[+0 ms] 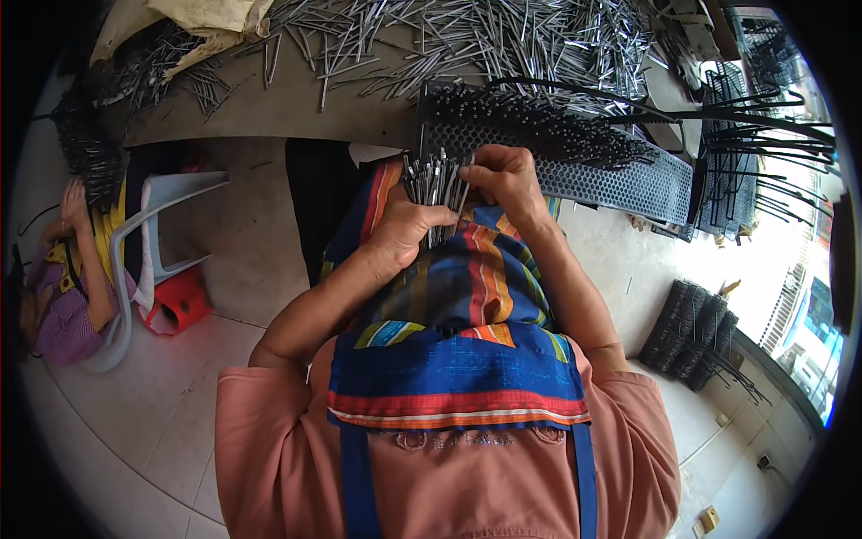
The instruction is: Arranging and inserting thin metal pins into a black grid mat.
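While a perforated dark panel (628, 180), partly filled with upright metal pins (539, 126), lies across the table edge (296, 99), a bundle of thin metal rods (435, 193) is clasped over the striped apron (467, 296). The left hand (404, 229) is closed around the bundle; the right hand (507, 180) is pinched on its upper ends.

The low workbench (359, 112) carries a dense scatter of loose metal pins (503, 36) across its far half. A black perforated panel (620, 175), set with upright pins, lies along its near edge toward the right corner. Crumpled yellowish cloth (211, 18) rests at its far left corner
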The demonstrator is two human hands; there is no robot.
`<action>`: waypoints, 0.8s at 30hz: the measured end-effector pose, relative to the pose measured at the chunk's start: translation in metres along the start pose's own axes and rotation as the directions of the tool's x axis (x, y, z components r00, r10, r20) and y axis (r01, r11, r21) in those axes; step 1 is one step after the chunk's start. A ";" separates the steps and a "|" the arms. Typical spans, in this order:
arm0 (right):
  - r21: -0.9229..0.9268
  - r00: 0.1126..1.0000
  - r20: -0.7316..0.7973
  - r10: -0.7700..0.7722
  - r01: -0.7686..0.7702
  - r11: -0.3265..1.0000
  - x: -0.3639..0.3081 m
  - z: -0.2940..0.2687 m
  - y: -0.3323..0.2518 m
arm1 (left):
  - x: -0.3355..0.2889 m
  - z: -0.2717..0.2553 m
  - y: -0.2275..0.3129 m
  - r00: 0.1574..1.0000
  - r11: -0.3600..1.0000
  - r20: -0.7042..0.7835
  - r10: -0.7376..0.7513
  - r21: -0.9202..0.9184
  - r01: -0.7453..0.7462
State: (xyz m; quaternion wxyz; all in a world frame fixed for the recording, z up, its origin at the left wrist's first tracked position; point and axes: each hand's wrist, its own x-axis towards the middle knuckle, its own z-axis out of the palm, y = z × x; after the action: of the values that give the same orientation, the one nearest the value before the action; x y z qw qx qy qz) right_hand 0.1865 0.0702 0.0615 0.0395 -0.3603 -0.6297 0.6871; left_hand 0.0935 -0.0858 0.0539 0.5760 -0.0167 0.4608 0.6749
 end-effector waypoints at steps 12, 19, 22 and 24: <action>0.118 0.995 0.013 0.096 -0.096 0.988 0.002 -0.004 0.004 | 0.005 -0.003 -0.015 0.996 0.999 -0.075 -0.043 -0.006 0.043; 0.091 0.987 0.075 0.139 -0.146 0.985 -0.002 -0.008 0.006 | 0.001 0.003 -0.012 0.994 0.989 -0.060 0.095 0.120 -0.087; 0.138 0.997 -0.063 0.047 -0.038 0.990 -0.005 -0.012 -0.003 | 0.002 -0.007 -0.011 0.981 0.996 -0.178 -0.071 0.040 0.079; 0.055 0.917 -0.297 -0.267 0.296 0.954 -0.006 -0.016 -0.011 | 0.003 -0.010 -0.011 0.977 0.985 -0.133 -0.169 -0.006 0.170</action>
State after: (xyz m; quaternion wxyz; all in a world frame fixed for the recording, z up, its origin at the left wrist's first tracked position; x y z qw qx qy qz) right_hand 0.1947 0.0825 0.0747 0.2466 -0.3591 -0.6279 0.6450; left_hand 0.0961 -0.0909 0.0406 0.5996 -0.0993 0.4968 0.6195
